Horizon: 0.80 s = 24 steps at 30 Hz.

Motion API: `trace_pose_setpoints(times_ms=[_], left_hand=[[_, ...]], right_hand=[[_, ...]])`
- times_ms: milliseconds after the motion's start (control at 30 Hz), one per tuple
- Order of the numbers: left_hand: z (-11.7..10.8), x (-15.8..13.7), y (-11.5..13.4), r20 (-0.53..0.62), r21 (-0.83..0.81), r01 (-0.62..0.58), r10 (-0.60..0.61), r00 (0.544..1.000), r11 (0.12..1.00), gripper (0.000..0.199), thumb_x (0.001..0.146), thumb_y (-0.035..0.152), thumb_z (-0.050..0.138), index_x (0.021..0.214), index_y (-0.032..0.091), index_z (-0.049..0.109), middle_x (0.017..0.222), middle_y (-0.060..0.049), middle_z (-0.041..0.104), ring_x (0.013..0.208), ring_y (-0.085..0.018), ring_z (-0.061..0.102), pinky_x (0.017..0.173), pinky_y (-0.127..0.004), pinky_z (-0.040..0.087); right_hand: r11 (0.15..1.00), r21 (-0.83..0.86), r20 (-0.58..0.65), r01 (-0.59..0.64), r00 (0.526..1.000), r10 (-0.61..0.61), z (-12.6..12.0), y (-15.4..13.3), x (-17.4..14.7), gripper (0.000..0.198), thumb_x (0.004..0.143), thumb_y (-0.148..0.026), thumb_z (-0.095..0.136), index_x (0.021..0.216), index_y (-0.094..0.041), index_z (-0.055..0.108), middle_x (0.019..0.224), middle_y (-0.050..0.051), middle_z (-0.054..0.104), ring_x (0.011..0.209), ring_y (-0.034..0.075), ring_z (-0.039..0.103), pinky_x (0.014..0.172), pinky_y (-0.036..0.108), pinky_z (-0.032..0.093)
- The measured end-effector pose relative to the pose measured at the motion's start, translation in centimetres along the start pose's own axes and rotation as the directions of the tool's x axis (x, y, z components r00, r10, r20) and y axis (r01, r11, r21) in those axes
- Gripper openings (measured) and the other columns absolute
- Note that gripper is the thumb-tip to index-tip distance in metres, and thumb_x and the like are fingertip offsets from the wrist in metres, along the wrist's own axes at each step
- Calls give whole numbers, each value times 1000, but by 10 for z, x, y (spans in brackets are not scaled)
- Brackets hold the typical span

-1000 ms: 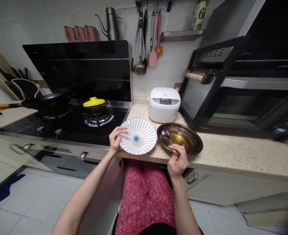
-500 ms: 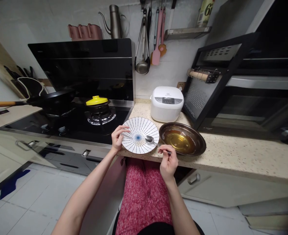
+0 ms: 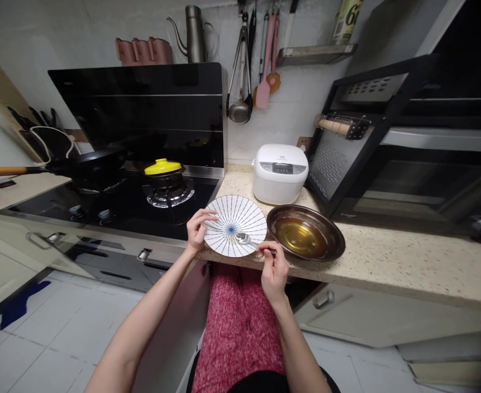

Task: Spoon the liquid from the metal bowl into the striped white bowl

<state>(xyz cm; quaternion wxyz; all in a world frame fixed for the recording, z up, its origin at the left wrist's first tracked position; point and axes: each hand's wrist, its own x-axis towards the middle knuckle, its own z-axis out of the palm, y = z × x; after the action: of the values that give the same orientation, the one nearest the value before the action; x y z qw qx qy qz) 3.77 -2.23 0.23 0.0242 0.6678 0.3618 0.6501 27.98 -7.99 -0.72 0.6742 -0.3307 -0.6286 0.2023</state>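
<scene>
A white plate (image 3: 220, 241) with thin dark lines radiating from a blue centre lies near the counter's front edge. My left hand (image 3: 197, 229) grips its left rim, fingers reaching over the top. In my right hand (image 3: 275, 268) is a metal spoon (image 3: 242, 238), pinched by the handle; its bowl is over the plate, just right of the centre. I cannot tell whether the spoon touches the plate. Right beside the plate sits a dark brown oval bowl (image 3: 335, 240) holding a clear yellowish-looking liquid.
A white rice cooker (image 3: 280, 177) stands behind the bowl. To the left, the black gas stove (image 3: 138, 210) carries a small pot with a yellow lid (image 3: 162, 166) and a wok (image 3: 95, 164). A black rack (image 3: 326, 147) with an oven is at the right. Utensils (image 3: 240, 112) hang above.
My right hand has moved a little left, and the spoon's bowl has shifted left and slightly down, nearer the plate's centre. My left hand stays at the plate's rim.
</scene>
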Motion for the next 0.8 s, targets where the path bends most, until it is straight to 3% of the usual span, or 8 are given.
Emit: trace_pose_setpoints(times_ms=[233, 400, 667, 800], left_hand=[[0, 1, 2, -6, -12, -15, 15, 1000, 1000, 33, 82, 23, 47, 86, 18, 79, 102, -12, 75, 94, -29, 70, 85, -46, 55], [0, 1, 1, -6, -33, -31, 31, 1000, 999, 33, 83, 22, 47, 87, 18, 80, 102, -12, 75, 93, -29, 70, 84, -46, 55], [0, 0, 1, -8, -45, -21, 21, 1000, 999, 33, 82, 22, 48, 86, 17, 80, 103, -12, 76, 95, -29, 69, 85, -45, 54], [0, 0, 1, -8, -52, -33, 33, 999, 998, 33, 82, 21, 48, 87, 17, 80, 102, -11, 76, 94, -29, 69, 85, -45, 54]], right_hand=[[994, 43, -10, -98, 995, 98, 1, 2, 0, 22, 104, -38, 49, 93, -23, 63, 81, 0, 67, 66, 13, 61, 65, 26, 51], [997, 0, -75, -80, 994, 79, -2, 3, 4, 24, 104, -40, 50, 93, -23, 63, 80, 0, 68, 64, 12, 61, 63, 25, 51], [992, 49, 13, -114, 994, 113, 2, 1, -2, 22, 104, -38, 49, 94, -23, 62, 80, 0, 68, 65, 12, 62, 65, 25, 52], [996, 6, -25, -85, 996, 85, 1, 5, 0, 21, 105, -35, 47, 94, -23, 61, 81, -1, 67, 65, 12, 61, 65, 24, 51]])
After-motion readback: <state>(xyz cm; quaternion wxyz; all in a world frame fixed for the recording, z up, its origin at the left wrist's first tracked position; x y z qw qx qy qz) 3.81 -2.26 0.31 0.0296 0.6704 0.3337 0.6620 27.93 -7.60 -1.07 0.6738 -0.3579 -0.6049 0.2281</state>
